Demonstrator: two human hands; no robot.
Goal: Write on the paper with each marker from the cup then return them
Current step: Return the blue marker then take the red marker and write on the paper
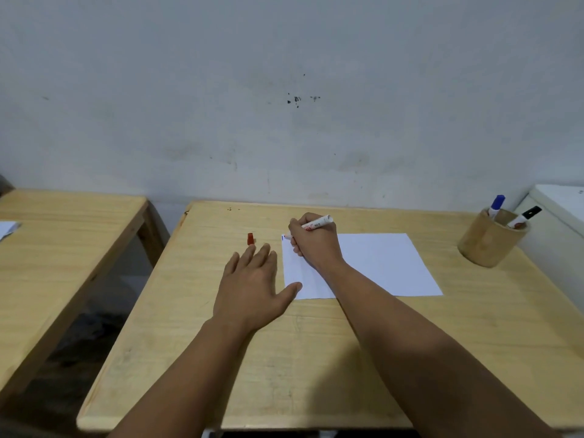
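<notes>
A white sheet of paper (379, 263) lies on the wooden table (284, 358). My right hand (313, 241) grips a white marker (319, 222) with red print, its tip down at the paper's far left corner. My left hand (252, 282) rests flat on the table, fingers spread, its thumb on the paper's left edge. The red cap (250, 239) stands on the table just beyond my left fingertips. A wooden cup (488, 245) at the far right holds a blue-capped marker (496, 205) and a black-capped marker (526, 216).
A second wooden table (63, 248) stands to the left across a gap, with a scrap of paper (8, 229) on it. A white box (559, 222) sits right of the cup. The grey wall (284, 105) runs behind the table.
</notes>
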